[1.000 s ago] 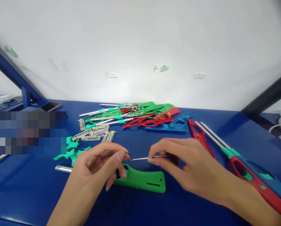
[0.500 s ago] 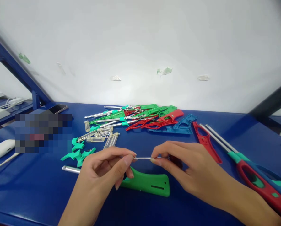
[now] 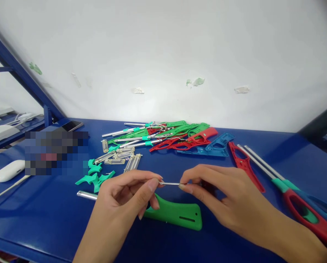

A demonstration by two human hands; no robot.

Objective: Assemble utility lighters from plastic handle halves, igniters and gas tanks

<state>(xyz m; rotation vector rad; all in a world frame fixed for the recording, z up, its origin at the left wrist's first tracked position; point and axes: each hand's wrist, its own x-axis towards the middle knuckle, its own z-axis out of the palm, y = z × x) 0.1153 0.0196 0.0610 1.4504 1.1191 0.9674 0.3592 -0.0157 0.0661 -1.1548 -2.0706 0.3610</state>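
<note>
A thin metal shaft (image 3: 171, 183), seemingly a screwdriver's, runs level between my hands. My right hand (image 3: 220, 197) is closed on it in a fingertip pinch, and a dark part, probably the handle, is mostly hidden behind those fingers. My left hand (image 3: 125, 201) pinches the shaft's tip between thumb and forefinger; anything small held there is hidden. Beneath my hands lies a green lighter body (image 3: 179, 213) with a slot and a small hole in its handle. Its metal tube (image 3: 86, 195) sticks out left of my left wrist.
Beyond my hands are clear fuel tanks (image 3: 132, 162), teal triggers (image 3: 96, 179) and a heap of green, red and blue shells (image 3: 190, 137) with metal tubes. At right lie a red shell half (image 3: 247, 166) and long-tubed red and blue lighters (image 3: 297, 204). A white case (image 3: 8, 170) sits left.
The view has shifted slightly, so everything sits a little further right. My hands keep the same pinch on the metal shaft.
</note>
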